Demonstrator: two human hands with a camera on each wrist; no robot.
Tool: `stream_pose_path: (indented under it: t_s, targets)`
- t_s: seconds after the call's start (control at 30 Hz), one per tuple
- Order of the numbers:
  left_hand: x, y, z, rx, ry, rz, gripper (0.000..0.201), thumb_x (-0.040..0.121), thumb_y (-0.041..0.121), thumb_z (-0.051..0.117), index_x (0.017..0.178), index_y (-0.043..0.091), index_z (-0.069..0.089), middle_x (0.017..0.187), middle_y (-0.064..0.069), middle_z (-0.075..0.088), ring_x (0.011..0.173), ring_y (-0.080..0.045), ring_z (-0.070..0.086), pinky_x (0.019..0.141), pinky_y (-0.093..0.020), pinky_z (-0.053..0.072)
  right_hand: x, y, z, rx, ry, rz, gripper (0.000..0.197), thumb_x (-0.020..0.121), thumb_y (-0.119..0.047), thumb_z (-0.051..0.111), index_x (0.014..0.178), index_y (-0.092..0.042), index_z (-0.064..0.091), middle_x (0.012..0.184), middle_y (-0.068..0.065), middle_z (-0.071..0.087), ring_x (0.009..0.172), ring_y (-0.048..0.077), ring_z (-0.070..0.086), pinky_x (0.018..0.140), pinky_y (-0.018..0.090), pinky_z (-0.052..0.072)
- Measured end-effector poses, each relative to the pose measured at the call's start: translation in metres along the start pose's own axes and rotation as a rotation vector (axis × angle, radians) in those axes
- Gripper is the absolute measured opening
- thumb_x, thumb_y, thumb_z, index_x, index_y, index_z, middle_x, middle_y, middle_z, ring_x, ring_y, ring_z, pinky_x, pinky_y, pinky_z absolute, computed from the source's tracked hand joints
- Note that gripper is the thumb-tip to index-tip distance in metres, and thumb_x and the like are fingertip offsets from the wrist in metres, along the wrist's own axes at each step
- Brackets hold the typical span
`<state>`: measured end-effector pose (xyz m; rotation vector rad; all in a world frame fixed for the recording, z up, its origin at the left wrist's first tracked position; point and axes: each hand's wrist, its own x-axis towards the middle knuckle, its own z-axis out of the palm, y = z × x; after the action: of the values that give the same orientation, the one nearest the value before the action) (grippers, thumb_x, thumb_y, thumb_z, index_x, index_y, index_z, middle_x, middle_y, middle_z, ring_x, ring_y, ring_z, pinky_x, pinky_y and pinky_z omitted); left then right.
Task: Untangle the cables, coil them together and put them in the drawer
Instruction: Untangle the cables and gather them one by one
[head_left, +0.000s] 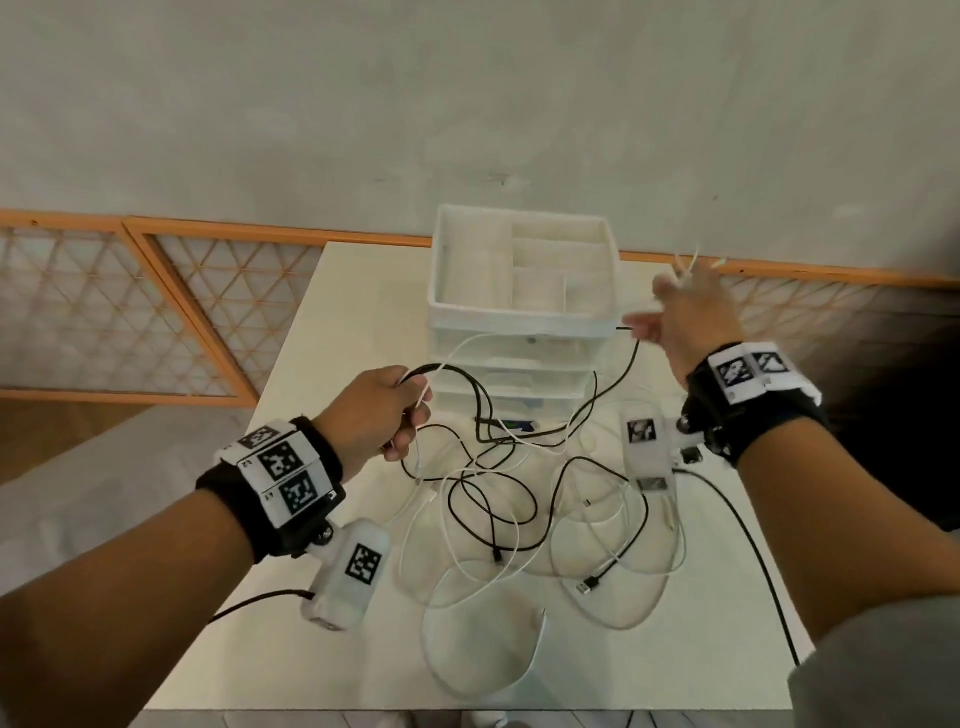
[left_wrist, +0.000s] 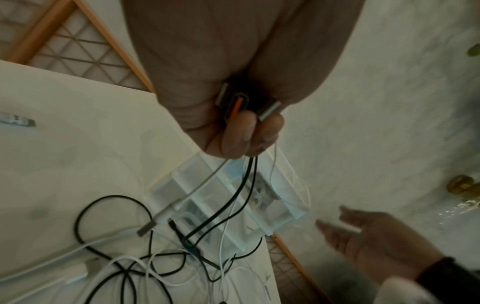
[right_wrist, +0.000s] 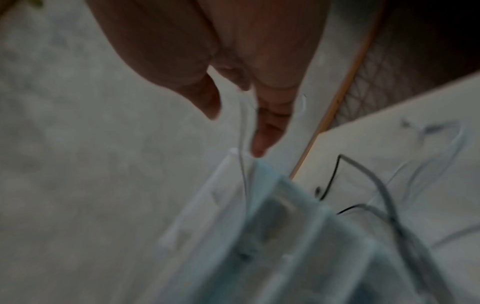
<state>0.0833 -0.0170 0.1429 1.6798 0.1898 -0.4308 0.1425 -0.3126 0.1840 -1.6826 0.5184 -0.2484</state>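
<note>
**Cables bunched in left fist, right hand raised by drawer unit**

Nearest, on the white table (head_left: 332, 322): a loose tangle of black and white cables (head_left: 519, 499), loops overlapping, a black USB plug (head_left: 589, 584) lying at the near right of the heap and another black plug end (head_left: 497, 556) just left of it.

Above the tangle's left side, left hand (head_left: 382, 410) clenched around a bundle of cable ends. From the left wrist view, 3 connectors poking out of the fist (left_wrist: 233, 127): 2 metal-tipped plugs and 1 with an orange tongue (left_wrist: 237, 107). Below the fist, 2 black strands and thin white ones dropping to the heap, with a white plug (left_wrist: 155, 220) dangling on its own lead.

Further back, a white plastic drawer unit (head_left: 522, 332) standing on the table, open compartment tray on top, drawers beneath closed. 1 black cable running from the heap up past its front right corner.

Right of the unit, right hand (head_left: 685, 317) held up in the air, blurred, thin white strands showing at the fingers (right_wrist: 262, 131); grip not clear enough to tell.

Beyond the table, an orange-framed lattice panel (head_left: 171, 312) and a pale wall (head_left: 467, 104).
</note>
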Motion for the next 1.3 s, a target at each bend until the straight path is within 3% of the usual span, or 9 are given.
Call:
stream_pose_path:
  t_s: [0.1,0.27,0.37,0.5,0.6,0.8,1.0,1.13,1.3]
  targets:
    - [-0.002,0.0,0.002,0.002,-0.018,0.012,0.019,0.104,0.017,0.043,0.091,0.006,0.052,0.059,-0.001,0.049,0.04,-0.012,0.033,0.037,-0.019,0.028,-0.023,0.024,-0.001,-0.522,0.048,-0.084,0.074,0.085,-0.021,0.061,0.152,-0.021,0.03,0.135,0.007,0.056,0.11,0.027,0.063,0.097,0.044,0.052]
    - [-0.005,0.009,0.013,0.075,-0.148,0.068,0.022,0.104,0.016,0.043,0.084,0.009,0.05,0.062,-0.004,0.052,0.039,-0.012,0.035,0.039,-0.02,0.027,-0.103,0.039,0.044,-0.671,-0.51,-0.578,0.031,0.086,-0.029,0.072,0.116,-0.037,0.066,0.081,-0.007,0.06,0.062,0.006,0.054,0.069,0.03,0.053]
    - [-0.008,0.012,0.021,0.078,-0.204,0.11,0.025,0.105,0.017,0.042,0.083,0.008,0.051,0.061,-0.004,0.054,0.039,-0.013,0.036,0.04,-0.022,0.028,-0.104,0.043,0.055,-0.68,-0.403,-0.623,0.024,0.089,-0.04,0.069,0.073,-0.023,0.07,0.07,-0.005,0.06,0.067,0.016,0.057,0.069,0.038,0.051]
    - [-0.012,0.005,0.021,0.052,-0.239,0.123,0.022,0.105,0.019,0.042,0.092,0.005,0.053,0.057,-0.001,0.054,0.039,-0.013,0.036,0.041,-0.023,0.028,-0.094,0.037,0.044,-0.632,-0.422,-0.633,0.025,0.08,-0.037,0.078,0.1,-0.036,0.063,0.08,-0.008,0.055,0.063,0.004,0.049,0.064,0.031,0.05]
    - [-0.014,0.001,0.024,0.065,-0.262,0.152,0.024,0.106,0.02,0.042,0.088,0.008,0.053,0.058,-0.001,0.056,0.041,-0.013,0.038,0.041,-0.024,0.029,-0.099,0.041,0.048,-0.743,-0.464,-0.678,0.01,0.084,-0.04,0.073,0.09,-0.035,0.066,0.077,-0.009,0.056,0.07,0.008,0.053,0.069,0.035,0.051]
    - [-0.017,-0.015,0.017,0.205,-0.226,0.181,0.031,0.107,0.027,0.036,0.087,0.013,0.054,0.062,-0.002,0.052,0.053,-0.013,0.042,0.053,-0.023,0.035,-0.081,0.049,0.039,-0.666,-0.288,-0.556,0.014,0.083,-0.033,0.075,0.071,-0.031,0.067,0.07,-0.008,0.063,0.069,0.009,0.057,0.07,0.033,0.052]
    - [-0.026,-0.012,0.013,0.247,-0.272,0.163,0.032,0.106,0.033,0.038,0.091,0.01,0.055,0.059,0.006,0.034,0.047,-0.008,0.034,0.043,-0.02,0.031,-0.1,0.044,0.041,-0.705,-0.601,-0.453,0.047,0.076,-0.041,0.079,0.118,-0.041,0.059,0.057,-0.009,0.05,0.052,0.003,0.047,0.061,0.024,0.046]
    - [-0.035,0.005,0.009,0.412,-0.22,0.397,0.037,0.1,0.035,0.05,0.072,0.012,0.058,0.053,0.01,0.038,0.042,-0.003,0.034,0.045,-0.013,0.031,-0.102,0.059,0.048,-0.935,-0.788,-0.443,0.02,0.085,-0.04,0.071,0.07,-0.032,0.06,0.066,-0.012,0.056,0.062,0.004,0.051,0.068,0.027,0.045]
    - [-0.049,-0.001,-0.018,0.721,-0.317,0.388,0.051,0.094,0.05,0.045,0.066,0.007,0.039,0.058,0.005,0.038,0.051,-0.007,0.036,0.055,-0.015,0.034,-0.045,0.06,-0.003,-1.067,-0.559,-0.105,0.02,0.089,-0.041,0.062,0.081,-0.023,0.065,0.08,0.007,0.073,0.072,0.028,0.07,0.067,0.036,0.057]
